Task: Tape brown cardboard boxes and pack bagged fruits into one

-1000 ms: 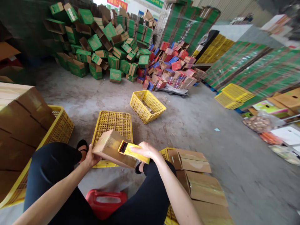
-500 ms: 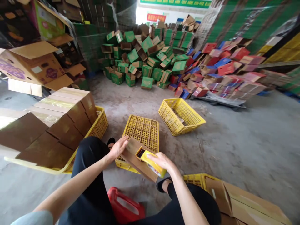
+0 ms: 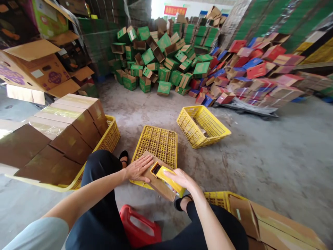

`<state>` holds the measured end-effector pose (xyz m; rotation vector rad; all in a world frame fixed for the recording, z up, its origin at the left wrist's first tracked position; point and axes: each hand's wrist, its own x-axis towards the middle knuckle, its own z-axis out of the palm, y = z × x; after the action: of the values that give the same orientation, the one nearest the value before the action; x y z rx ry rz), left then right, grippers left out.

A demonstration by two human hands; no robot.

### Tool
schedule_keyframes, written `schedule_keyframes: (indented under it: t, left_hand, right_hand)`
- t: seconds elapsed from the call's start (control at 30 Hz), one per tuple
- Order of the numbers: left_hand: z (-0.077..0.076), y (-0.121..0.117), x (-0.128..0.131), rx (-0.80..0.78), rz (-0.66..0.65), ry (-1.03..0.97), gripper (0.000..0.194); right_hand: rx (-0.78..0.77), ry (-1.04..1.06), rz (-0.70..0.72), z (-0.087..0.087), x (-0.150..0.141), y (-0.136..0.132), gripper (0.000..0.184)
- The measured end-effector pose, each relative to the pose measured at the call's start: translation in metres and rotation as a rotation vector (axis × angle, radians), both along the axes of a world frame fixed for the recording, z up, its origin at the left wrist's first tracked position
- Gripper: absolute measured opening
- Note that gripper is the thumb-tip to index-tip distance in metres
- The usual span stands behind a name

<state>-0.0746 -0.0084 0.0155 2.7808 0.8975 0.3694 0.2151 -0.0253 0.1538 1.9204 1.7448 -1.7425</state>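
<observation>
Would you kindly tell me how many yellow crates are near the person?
4: left crate, holding boxes; central crate, beneath the single carton; open crate, ahead and right; lower-right crate, partly hidden. Others may be hidden.

my plain pale blue sleeve (image 3: 39, 233) on the left, cut short, my dark trousers (image 3: 102, 170), both my shoes (image 3: 124, 155) black, the left one strapped

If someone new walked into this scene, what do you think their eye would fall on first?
Probably the heap of green boxes at the back, with a red-and-blue heap to its right. Nearer, the bright yellow hand tool stands out, gripped by the right hand at a brown carton over a yellow crate, while the left hand lies flat on the carton.
</observation>
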Motion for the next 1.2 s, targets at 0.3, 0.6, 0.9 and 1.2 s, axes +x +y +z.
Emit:
schedule_keyframes:
  t: [0.3, 0.6, 0.9, 1.2]
  left_hand:
    - [0.000, 0.002, 0.000, -0.024, 0.010, 0.007, 0.115]
    - [0.003, -0.005, 0.008, -0.026, 0.004, 0.055, 0.112]
    - [0.005, -0.022, 0.041, -0.033, -0.080, 0.039, 0.109]
    - [0.011, -0.016, 0.043, -0.113, -0.098, 0.040, 0.110]
  right_hand:
    - [-0.042, 0.070, -0.047, -0.002, 0.029, -0.014, 0.049]
    - [0.010, 0.000, -0.140, 0.007, 0.025, -0.027, 0.042]
    - [-0.026, 0.021, -0.109, 0.009, 0.028, -0.025, 0.041]
    - [-0.037, -0.020, -0.043, 0.012, 0.043, -0.023, 0.045]
